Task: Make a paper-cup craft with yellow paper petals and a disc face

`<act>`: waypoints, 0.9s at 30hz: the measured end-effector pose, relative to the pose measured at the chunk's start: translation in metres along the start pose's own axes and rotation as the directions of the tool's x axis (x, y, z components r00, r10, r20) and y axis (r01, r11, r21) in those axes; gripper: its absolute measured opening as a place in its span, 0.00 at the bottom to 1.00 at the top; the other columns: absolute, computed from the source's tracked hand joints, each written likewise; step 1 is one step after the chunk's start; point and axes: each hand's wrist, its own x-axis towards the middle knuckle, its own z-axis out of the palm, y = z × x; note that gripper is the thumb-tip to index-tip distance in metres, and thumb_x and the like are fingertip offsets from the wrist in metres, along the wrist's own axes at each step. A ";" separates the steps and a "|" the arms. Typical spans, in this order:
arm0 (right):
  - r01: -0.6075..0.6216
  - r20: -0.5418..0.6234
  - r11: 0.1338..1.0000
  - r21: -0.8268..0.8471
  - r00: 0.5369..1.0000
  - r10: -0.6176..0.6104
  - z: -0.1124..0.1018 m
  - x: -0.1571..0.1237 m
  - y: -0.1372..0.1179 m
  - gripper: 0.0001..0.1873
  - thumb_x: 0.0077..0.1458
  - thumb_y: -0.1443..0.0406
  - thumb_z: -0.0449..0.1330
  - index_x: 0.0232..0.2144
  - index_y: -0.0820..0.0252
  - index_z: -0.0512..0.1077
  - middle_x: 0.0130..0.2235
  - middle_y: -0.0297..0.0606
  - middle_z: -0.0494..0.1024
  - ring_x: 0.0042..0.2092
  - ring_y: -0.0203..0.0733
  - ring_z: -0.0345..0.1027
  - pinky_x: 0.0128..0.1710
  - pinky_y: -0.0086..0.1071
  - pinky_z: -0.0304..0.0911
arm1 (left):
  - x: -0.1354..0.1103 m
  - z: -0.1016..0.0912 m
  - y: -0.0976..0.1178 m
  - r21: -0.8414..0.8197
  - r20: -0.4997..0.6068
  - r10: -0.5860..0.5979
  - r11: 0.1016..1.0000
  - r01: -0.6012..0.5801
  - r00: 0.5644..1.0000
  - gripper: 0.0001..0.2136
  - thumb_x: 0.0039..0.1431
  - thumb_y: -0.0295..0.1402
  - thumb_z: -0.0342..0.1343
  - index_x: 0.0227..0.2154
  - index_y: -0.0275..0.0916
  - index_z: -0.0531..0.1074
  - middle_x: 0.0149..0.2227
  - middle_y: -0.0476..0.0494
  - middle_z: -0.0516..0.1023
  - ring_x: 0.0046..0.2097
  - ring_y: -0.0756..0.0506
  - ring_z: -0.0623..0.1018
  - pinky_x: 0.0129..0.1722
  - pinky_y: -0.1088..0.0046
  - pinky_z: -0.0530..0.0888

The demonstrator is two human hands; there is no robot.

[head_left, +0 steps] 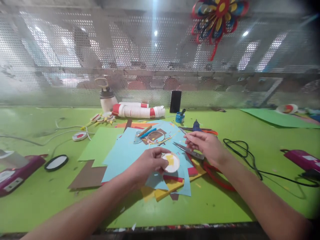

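Observation:
My left hand grips a small round white disc by its left edge, thumb on top. A yellow patch sits on the disc's face. My right hand is held to the right and slightly higher, fingertips pinched together; whatever is between them is too small to make out. Just below that hand is a pair of scissors, blades pointing left, with red handles partly covered by my wrist. Under both hands lie overlapping light blue paper sheets.
Behind the paper stand a blue paint jar, a phone, stacked paper cups lying sideways and a spray bottle. A black cable loops at right. Purple power strips flank the green table.

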 end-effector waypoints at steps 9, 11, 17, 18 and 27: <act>0.014 -0.040 0.998 -0.060 0.999 -0.017 -0.019 0.012 -0.013 0.15 0.43 0.57 0.67 0.29 0.64 0.74 0.26 0.36 0.74 0.27 0.35 0.68 0.27 0.31 0.62 | 0.001 -0.007 0.006 -0.078 -0.073 0.062 0.995 -0.068 0.995 0.17 0.43 0.23 0.59 0.40 0.32 0.70 0.32 0.42 0.76 0.29 0.49 0.76 0.28 0.74 0.72; 0.031 -0.045 0.996 -0.086 0.998 -0.035 -0.024 0.013 -0.018 0.15 0.43 0.58 0.67 0.28 0.64 0.74 0.25 0.36 0.74 0.27 0.35 0.68 0.26 0.31 0.61 | 0.004 -0.015 0.011 -0.097 -0.172 0.118 0.986 -0.136 0.978 0.16 0.44 0.23 0.59 0.40 0.32 0.71 0.37 0.39 0.76 0.33 0.48 0.76 0.30 0.74 0.73; 0.028 -0.039 0.938 -0.344 0.998 -0.044 -0.027 0.007 -0.016 0.10 0.46 0.61 0.65 0.27 0.64 0.74 0.24 0.37 0.75 0.24 0.33 0.65 0.25 0.30 0.62 | 0.011 -0.029 0.014 -0.142 -0.261 0.183 0.964 -0.226 0.948 0.13 0.46 0.23 0.58 0.38 0.30 0.73 0.39 0.37 0.76 0.33 0.49 0.75 0.30 0.76 0.74; 0.028 -0.044 0.930 -0.367 0.998 -0.047 -0.027 0.006 -0.015 0.10 0.46 0.61 0.64 0.27 0.65 0.74 0.23 0.36 0.75 0.23 0.32 0.64 0.24 0.29 0.62 | 0.012 -0.030 0.013 -0.147 -0.270 0.190 0.961 -0.236 0.944 0.13 0.45 0.22 0.58 0.37 0.30 0.73 0.38 0.38 0.77 0.32 0.49 0.76 0.30 0.76 0.75; 0.050 -0.159 0.914 -0.403 0.980 -0.124 -0.040 0.015 -0.011 0.08 0.47 0.63 0.63 0.24 0.64 0.73 0.21 0.36 0.73 0.22 0.32 0.64 0.22 0.28 0.60 | 0.015 -0.033 0.013 -0.183 -0.272 0.209 0.947 -0.263 0.939 0.13 0.44 0.21 0.58 0.36 0.30 0.74 0.36 0.39 0.76 0.33 0.50 0.75 0.32 0.77 0.75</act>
